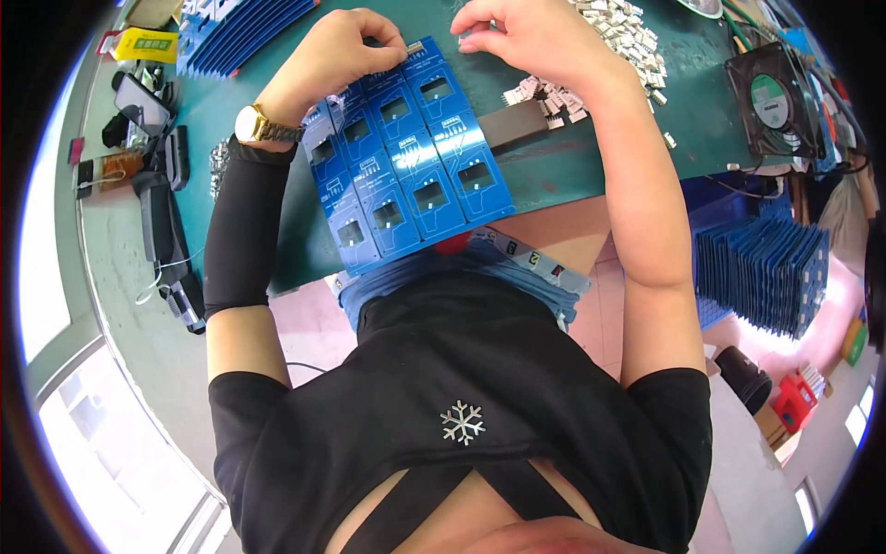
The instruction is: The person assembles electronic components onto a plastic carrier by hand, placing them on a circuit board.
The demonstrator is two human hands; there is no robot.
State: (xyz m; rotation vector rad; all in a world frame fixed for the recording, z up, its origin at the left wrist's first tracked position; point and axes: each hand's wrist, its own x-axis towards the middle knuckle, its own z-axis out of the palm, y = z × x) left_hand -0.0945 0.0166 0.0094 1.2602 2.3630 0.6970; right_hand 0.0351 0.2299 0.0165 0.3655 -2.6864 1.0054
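Note:
A blue circuit board panel (pixel 406 157) with several cut-out windows lies on the green mat (pixel 572 166), reaching to the table's near edge. My left hand (pixel 337 60), with a gold watch on the wrist, presses on the panel's far left corner and pinches a small metal connector (pixel 414 46) at the panel's top edge. My right hand (pixel 526 32) hovers just right of it, fingertips pinched close together on something too small to make out. Loose white connectors (pixel 552 97) lie under my right wrist beside a dark flat block (pixel 513 125).
A heap of small metal connectors (pixel 632 37) lies at the far right. A black fan (pixel 773 102) stands on the right. Stacks of blue panels sit far left (pixel 235 32) and below the table at right (pixel 761 272). Phones and tools (pixel 148 120) line the left edge.

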